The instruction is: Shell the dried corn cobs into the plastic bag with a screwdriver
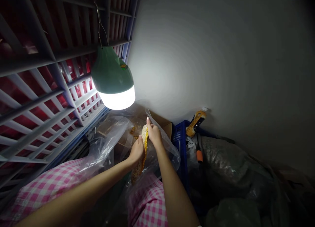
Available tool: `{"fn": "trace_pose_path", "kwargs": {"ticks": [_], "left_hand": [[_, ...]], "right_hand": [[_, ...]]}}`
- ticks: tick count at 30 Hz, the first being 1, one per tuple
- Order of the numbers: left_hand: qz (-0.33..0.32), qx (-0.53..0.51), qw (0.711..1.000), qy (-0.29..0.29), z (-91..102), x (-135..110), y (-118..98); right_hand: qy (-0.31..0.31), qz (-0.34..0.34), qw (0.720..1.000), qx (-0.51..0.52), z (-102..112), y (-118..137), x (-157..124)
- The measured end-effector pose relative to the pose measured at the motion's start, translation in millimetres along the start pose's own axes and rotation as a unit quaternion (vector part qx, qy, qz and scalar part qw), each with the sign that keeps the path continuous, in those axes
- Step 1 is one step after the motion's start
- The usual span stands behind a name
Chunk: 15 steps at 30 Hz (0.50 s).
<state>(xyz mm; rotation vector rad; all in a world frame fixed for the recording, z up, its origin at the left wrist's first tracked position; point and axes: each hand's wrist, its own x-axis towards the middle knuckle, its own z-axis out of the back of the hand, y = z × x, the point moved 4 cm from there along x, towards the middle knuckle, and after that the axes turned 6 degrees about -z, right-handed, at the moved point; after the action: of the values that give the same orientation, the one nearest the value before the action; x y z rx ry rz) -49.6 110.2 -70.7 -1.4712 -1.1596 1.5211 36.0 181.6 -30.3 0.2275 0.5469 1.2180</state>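
**Two hands around one corn cob**

Both of our hands close on a pale, partly shelled corn cob point(143, 132) with a strip of yellow kernels, held upright above our lap. Our left hand point(136, 151) wraps the cob's middle, thumb pressed to it. Our right hand point(154, 134) grips the upper end with curled fingers. A crinkled clear plastic bag point(108, 140) spreads beneath and around the cob, over a brown cardboard box point(164, 123). A green dome lamp with a glowing white base point(112, 76) hangs just above from a pale plastic lattice point(36, 99). A blue plastic crate point(179, 138) sits just to the right. Pink-and-white checked cloth point(49, 184) covers our knees.
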Motion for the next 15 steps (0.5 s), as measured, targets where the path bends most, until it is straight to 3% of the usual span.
{"fn": "trace_pose_path", "kwargs": {"ticks": [4,10,15], "left_hand": [[-0.032,0.057,0.997,0.038,-2.9,-1,-3],[0.014,0.067,0.997,0.023,0.6,1,6],[0.152,-0.05,0.987,-0.004,1.7,2,15]], "right_hand": [[-0.004,0.022,0.998,-0.057,1,1,1],[0.037,0.059,0.997,-0.02,-21,-9,17],[0.075,0.028,0.994,0.071,-40,-17,27]]}}
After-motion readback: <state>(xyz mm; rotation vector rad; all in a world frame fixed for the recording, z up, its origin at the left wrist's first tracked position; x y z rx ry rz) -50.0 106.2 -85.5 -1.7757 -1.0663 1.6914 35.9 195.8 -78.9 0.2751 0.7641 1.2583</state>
